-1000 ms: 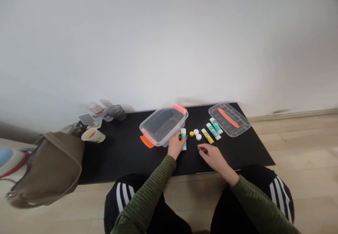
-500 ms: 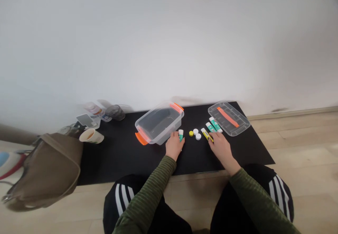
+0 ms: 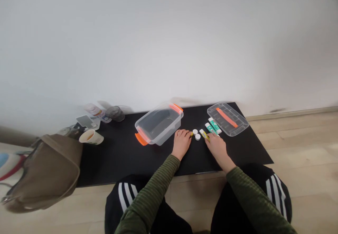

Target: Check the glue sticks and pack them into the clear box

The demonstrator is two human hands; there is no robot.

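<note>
L hand (image 3: 181, 143) lies palm-down on black mat (image 3: 118, 153), fingers close together, tips touching yellow cap (image 3: 191, 134) just beside clear box (image 3: 158, 124); can't tell if it grips anything. R hand (image 3: 218, 146) has fingertips closed on near end of yellow glue stick (image 3: 203, 134), lying on mat btw white caps (image 3: 196, 134) & green glue sticks (image 3: 212, 126), w/ box lid (image 3: 227, 118) behind.

Left hand (image 3: 181, 143) now at yellow cap (image 3: 191, 134)
</note>
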